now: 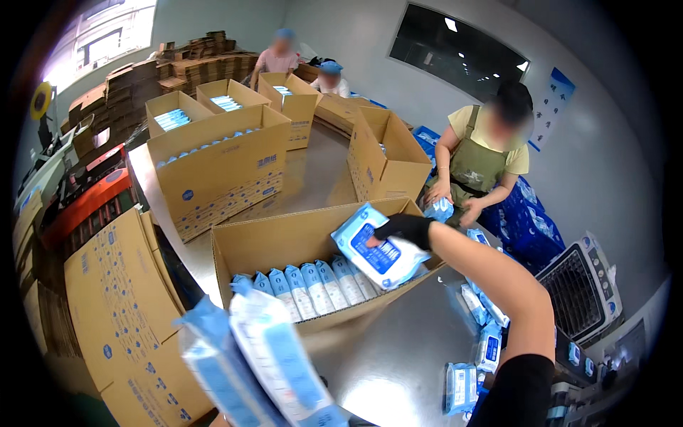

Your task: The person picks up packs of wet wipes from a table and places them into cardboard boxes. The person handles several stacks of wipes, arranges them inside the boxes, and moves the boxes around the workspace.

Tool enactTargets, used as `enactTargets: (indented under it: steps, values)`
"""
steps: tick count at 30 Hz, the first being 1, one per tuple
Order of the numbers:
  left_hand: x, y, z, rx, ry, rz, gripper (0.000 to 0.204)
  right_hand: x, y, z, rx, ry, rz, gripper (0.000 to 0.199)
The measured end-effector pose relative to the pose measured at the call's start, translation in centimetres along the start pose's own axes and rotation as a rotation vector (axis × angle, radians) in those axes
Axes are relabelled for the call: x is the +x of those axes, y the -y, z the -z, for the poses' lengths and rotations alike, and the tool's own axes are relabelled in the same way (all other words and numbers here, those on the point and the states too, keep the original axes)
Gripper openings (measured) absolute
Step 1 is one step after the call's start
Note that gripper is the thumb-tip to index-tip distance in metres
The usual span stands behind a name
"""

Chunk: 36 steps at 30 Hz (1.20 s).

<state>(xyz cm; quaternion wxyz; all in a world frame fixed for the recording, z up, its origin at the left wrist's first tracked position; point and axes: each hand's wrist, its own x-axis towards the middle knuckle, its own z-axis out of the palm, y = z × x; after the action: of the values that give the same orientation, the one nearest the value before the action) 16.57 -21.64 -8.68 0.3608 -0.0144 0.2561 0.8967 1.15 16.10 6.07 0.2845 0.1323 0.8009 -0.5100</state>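
Note:
My right hand [402, 233], in a black glove with bare fingertips, grips a blue-and-white soft pack of wipes [380, 255] over the right part of an open cardboard box [320, 222]. Inside that box stands a row of upright wipes packs [306, 290], set side by side. Close to me at the lower edge, two more wipes packs [281, 356] are held upright and tilted, side by side, in front of the box. My left hand [220, 421] is almost wholly hidden behind them; only a bit of skin shows at the bottom.
Loose wipes packs [461, 388] lie on the metal table [388, 356] at my right. Across it, a person in a green apron [478, 167] handles a pack. Filled boxes [220, 171] stand beyond; flattened cartons [124, 313] lean at left. A fan unit [580, 285] stands at right.

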Motion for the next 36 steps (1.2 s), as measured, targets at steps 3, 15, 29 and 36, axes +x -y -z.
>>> enactTargets:
  steps: [3,15,29,36]
  values:
    - [-1.2,-3.4,-0.2,0.063,0.016,-0.049,0.088,7.2,-5.9,3.2,-0.57,-0.234,-0.097,0.069]
    - [4.1,-16.9,-12.0,0.829,0.168,-0.315,0.105,5.8,-1.9,-0.6,-1.492,-0.435,-0.122,0.086]
    - [29.7,-10.0,-21.0,2.506,1.636,-0.432,0.076,-21.9,-14.7,-1.4,-0.035,-1.283,0.639,0.017]
    - [34.9,-0.8,-8.5,2.235,1.45,-0.899,0.047,-29.8,-30.5,-6.0,0.164,-1.577,0.205,0.019]
